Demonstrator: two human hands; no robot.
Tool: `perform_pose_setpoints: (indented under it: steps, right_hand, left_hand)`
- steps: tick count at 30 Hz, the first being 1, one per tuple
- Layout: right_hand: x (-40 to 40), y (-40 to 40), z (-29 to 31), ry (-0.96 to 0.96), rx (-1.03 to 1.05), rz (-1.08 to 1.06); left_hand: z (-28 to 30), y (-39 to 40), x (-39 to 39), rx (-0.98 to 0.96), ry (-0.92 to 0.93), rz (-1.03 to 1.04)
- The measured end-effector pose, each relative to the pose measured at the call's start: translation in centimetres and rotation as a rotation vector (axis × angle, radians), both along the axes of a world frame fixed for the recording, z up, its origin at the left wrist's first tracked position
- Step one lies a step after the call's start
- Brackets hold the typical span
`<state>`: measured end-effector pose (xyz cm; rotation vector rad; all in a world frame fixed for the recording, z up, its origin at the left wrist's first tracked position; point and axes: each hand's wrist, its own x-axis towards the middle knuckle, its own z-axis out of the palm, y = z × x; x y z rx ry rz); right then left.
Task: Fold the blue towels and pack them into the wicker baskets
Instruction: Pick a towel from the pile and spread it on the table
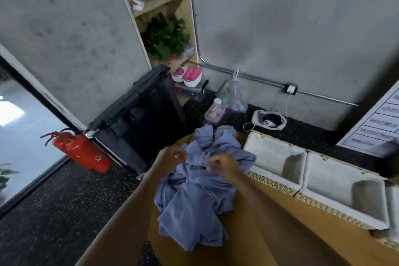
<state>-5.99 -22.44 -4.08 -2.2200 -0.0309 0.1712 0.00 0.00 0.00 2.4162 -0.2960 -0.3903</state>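
A heap of crumpled blue towels [194, 207] lies on the round wooden table [280, 229]. Both my hands are over the far part of the heap. My left hand [170, 156] has its fingers curled at the left edge of the cloth; blur hides whether it pinches the fabric. My right hand [222, 164] is curled into a fist on the towels and seems to grip a fold. To the right stand wicker baskets with white liners: the near one [274, 157] and a second one [345, 192], both with nothing inside.
A third basket's edge [393, 201] shows at the far right. On the floor are a red fire extinguisher [82, 151], a black case [138, 119], a plastic box [214, 113] and a white headset [268, 123] on a cable. A plant shelf [164, 34] stands behind.
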Motion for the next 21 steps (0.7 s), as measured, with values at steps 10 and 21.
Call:
perform_pose_setpoints:
  steps: [10,21]
  right_hand:
    - [-1.4,-2.5,-9.2,-0.436,-0.285,0.148]
    - [-9.4,-1.3,-2.7,-0.465,-0.069,-0.143]
  left_hand:
    - [-11.3,-3.6,0.3,-0.061,-0.062,-0.144]
    - [-1.8,-4.4,-8.0,-0.229,-0.513,-0.358]
